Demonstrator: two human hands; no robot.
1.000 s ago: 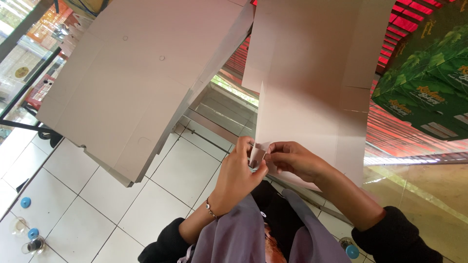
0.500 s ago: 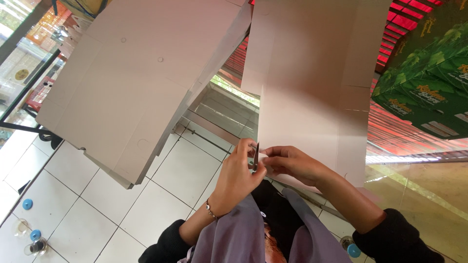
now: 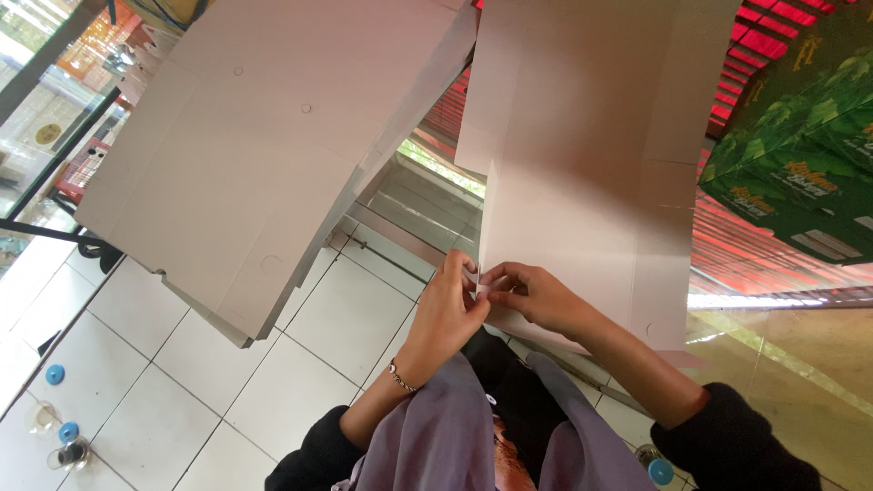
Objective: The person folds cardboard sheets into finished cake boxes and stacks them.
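A flat pale cardboard box blank lies in front of me, with creases and flaps. My left hand and my right hand meet at its near left corner. Both pinch a small flap on the blank's edge between thumb and fingers. A thin bracelet sits on my left wrist. My dark sleeves and a grey garment show at the bottom.
A stack of more flat pale cardboard blanks lies to the left. Green printed cartons stand at the right. Below is a white tiled floor with small blue caps and a small glass jar.
My hands have shifted slightly right and closed together on the corner flap; the small piece that stood up between them now lies pressed between the fingers.
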